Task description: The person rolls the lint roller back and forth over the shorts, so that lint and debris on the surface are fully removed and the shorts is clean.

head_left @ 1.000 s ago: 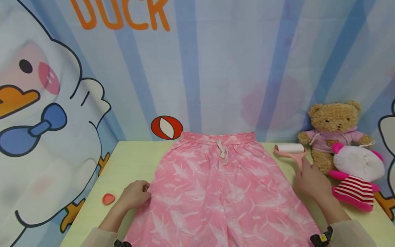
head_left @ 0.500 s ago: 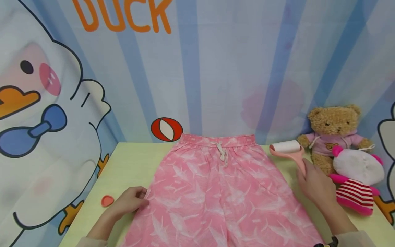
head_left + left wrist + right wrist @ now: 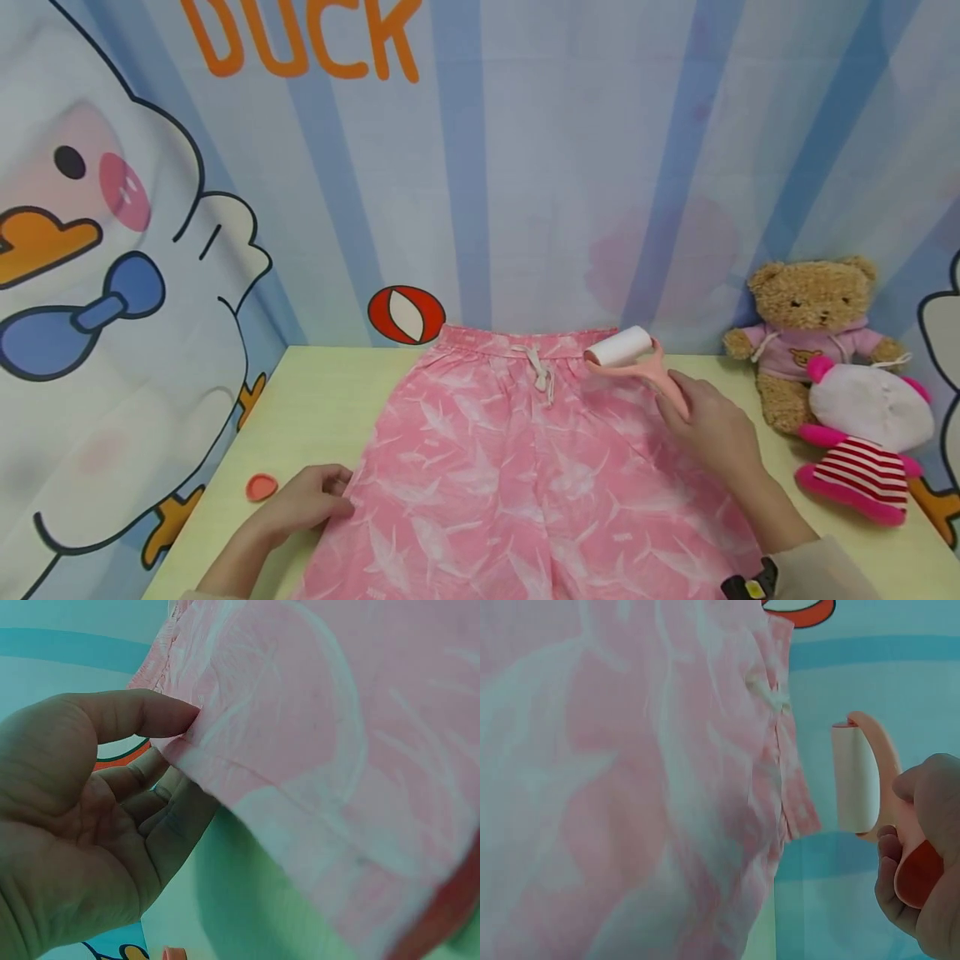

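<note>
Pink shorts [image 3: 480, 467] with a white fish print lie spread on the table, waistband toward the back wall and a white drawstring [image 3: 537, 367] at its middle. My left hand [image 3: 306, 500] pinches their left side edge; in the left wrist view the thumb [image 3: 157, 714] lies on top of the cloth and the fingers are under it. My right hand [image 3: 716, 429] grips the handle of a lint roller [image 3: 621, 347], pink with a white roll. In the head view the roll overlaps the right end of the waistband; the right wrist view shows the lint roller [image 3: 856, 778] held above the cloth.
A small orange-pink piece [image 3: 262, 487] lies on the pale yellow table [image 3: 322, 392], left of my left hand. At the right sit a teddy bear [image 3: 812, 317] in a pink hoodie and a white-and-pink plush toy [image 3: 862, 442]. A printed duck curtain [image 3: 540, 167] hangs behind.
My right hand has carried the lint roller left from beside the teddy bear to over the waistband's right end. My left hand has shifted slightly toward me along the shorts' edge.
</note>
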A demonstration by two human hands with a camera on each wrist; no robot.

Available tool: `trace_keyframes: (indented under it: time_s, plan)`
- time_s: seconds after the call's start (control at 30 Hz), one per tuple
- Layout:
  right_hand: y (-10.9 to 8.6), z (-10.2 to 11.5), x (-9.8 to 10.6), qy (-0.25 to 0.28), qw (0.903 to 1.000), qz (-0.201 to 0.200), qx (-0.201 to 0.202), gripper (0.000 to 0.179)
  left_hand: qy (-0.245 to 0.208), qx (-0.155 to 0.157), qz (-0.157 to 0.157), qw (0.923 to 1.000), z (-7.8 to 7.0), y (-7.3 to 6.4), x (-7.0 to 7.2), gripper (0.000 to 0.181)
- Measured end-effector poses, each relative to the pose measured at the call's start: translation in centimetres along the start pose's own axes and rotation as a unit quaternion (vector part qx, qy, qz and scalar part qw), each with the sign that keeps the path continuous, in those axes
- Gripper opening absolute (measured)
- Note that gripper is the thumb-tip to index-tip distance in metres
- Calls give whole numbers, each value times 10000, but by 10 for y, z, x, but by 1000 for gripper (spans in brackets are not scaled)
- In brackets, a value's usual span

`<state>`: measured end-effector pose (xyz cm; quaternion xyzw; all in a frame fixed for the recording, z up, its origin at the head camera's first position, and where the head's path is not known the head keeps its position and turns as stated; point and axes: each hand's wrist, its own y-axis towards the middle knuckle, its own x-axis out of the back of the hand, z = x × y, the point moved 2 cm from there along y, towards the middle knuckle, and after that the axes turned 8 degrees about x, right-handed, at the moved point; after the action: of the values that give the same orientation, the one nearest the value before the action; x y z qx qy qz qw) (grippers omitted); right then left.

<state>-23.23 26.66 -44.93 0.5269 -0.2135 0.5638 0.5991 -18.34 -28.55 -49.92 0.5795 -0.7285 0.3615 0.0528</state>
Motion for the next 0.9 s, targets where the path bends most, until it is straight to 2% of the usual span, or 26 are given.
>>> trace_keyframes:
  time_s: [0.1, 0.3, 0.53, 0.73, 0.9]
  plan:
    - [7, 15, -10, 52, 9998, 108, 157, 56, 39, 40, 118, 9999, 4, -2, 0, 30]
    - [17, 48, -34, 224, 9979, 34, 601, 49, 91, -43, 326, 9994, 9, -4, 2, 24]
    - [19, 95, -64, 378, 9928, 92, 1132, 46, -48, 50, 681, 9977, 14, -6, 6, 25]
    - [12, 136, -83, 601, 9824, 300, 1743, 39, -168, 65, 700, 9974, 15, -8, 7, 25]
    - [5, 170, -92, 809, 9659, 776, 2334, 36, -288, 75, 557, 9980, 16, -8, 7, 27]
